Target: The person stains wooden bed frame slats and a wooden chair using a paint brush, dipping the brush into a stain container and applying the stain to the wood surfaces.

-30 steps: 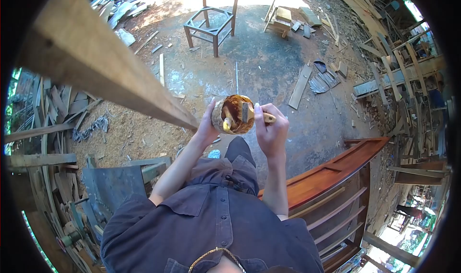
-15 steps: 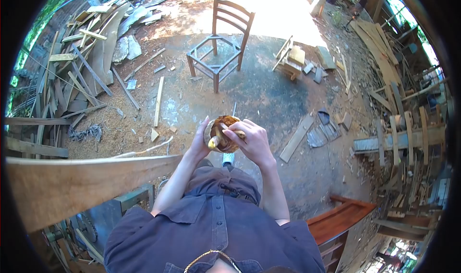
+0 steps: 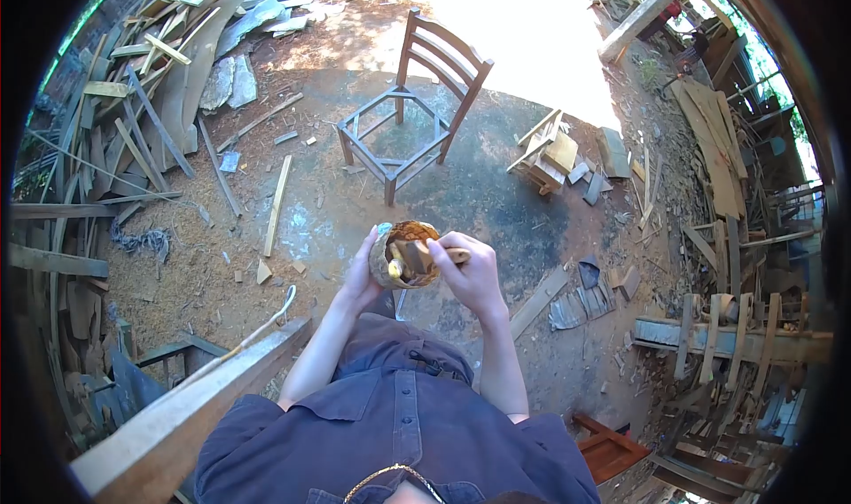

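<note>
My left hand is wrapped round the side of a round container with a brown-stained inside, held in front of my waist. With my right hand I grip the handle of a paint brush, whose wide head lies over the container's opening. A yellowish piece shows at the container's near left side; what it belongs to is not clear. Beyond my hands a dark wooden chair frame without a seat stands on the floor.
Scrap wood is piled at the left. A small wooden stool stands right of the chair. A long board is at lower left, a reddish wooden piece at lower right. Flat scraps lie on the floor.
The brush has turned, so its wide head now shows over the container. The view has shifted; the chair appears nearer, and the board at left now sits lower.
</note>
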`<action>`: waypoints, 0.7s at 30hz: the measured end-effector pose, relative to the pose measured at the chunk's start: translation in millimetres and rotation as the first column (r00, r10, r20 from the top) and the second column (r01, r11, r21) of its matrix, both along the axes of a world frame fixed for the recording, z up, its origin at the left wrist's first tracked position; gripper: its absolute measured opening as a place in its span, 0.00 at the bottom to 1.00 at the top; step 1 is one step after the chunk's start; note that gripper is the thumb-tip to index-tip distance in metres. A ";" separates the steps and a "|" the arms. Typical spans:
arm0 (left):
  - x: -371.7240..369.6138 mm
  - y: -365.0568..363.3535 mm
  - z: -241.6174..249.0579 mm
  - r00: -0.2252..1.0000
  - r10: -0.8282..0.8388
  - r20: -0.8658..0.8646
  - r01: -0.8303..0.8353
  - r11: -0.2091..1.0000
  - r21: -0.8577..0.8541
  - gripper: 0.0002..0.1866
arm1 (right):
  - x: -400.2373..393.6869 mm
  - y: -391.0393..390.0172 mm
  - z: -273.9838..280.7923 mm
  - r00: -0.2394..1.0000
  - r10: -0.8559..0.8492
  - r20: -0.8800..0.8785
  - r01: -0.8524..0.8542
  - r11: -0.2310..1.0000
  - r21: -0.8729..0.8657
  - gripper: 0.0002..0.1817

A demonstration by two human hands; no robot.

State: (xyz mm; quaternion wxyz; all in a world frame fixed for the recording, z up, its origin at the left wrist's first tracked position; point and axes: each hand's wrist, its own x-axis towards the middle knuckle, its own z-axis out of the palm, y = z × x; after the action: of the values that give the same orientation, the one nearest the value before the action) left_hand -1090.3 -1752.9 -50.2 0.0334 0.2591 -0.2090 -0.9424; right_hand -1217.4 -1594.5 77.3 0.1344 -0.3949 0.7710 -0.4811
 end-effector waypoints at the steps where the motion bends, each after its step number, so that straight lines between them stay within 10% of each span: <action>1: -18.0 -12.5 -2.7 1.000 -0.004 0.019 0.004 1.000 0.002 0.33 | -19.5 -15.4 -5.0 0.999 -0.026 -0.019 0.026 1.000 -0.002 0.10; 4: -74.5 -54.8 -19.1 1.000 0.009 0.005 -0.010 1.000 0.018 0.34 | -74.1 -69.6 -11.0 0.956 0.065 -0.286 -0.056 0.998 0.041 0.10; 9: -156.3 -126.8 -18.6 1.000 -0.018 0.003 0.018 1.000 0.024 0.34 | -149.1 -127.2 -6.1 0.994 -0.044 0.103 0.046 0.999 -0.022 0.09; 14: -209.3 -167.9 -15.0 0.999 -0.031 0.020 0.030 0.999 0.039 0.34 | -203.9 -172.6 -11.2 0.985 -0.150 -0.090 0.150 0.989 -0.011 0.10; 18: -242.1 -191.5 -10.6 0.998 -0.006 0.068 0.005 1.000 0.021 0.34 | -233.6 -181.3 -23.5 0.995 -0.090 0.041 0.092 0.994 -0.053 0.09; 21: -257.7 -205.7 -19.5 0.997 0.062 0.053 -0.066 0.996 0.065 0.35 | -272.6 -168.3 -26.1 0.826 -0.210 0.522 0.365 0.906 -0.212 0.07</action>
State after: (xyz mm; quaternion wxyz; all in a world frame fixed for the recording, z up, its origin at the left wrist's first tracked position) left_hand -1348.0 -1958.7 -69.6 0.0495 0.2906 -0.1698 -0.9403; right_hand -1490.0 -1762.8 51.2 0.1873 -0.1543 0.6797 -0.6922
